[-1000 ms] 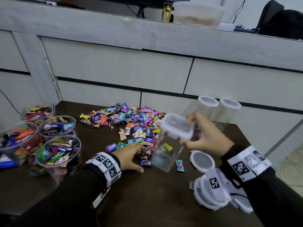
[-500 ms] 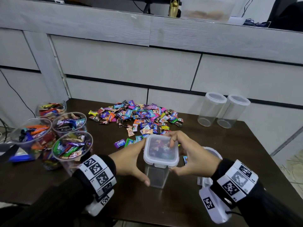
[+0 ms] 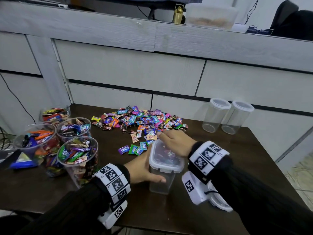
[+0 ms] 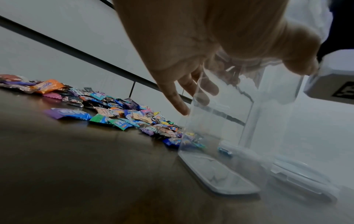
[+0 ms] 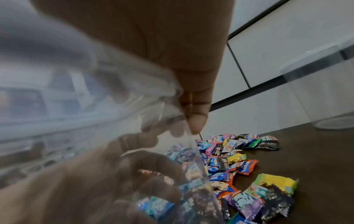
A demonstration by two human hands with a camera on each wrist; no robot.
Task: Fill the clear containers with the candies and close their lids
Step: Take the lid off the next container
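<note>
Here the square container (image 3: 161, 177) is standing upright on the surface (image 3: 237, 158), just in front of the candies (image 3: 140, 122). The left hand (image 3: 142, 168) is curling its grip round the container's side, thumb across the near wall. The right hand (image 3: 176, 141) is lying over the lid (image 3: 165, 158), fingers straight, grip pinching nothing. Two round containers (image 3: 227, 116) are standing well apart, far right
</note>
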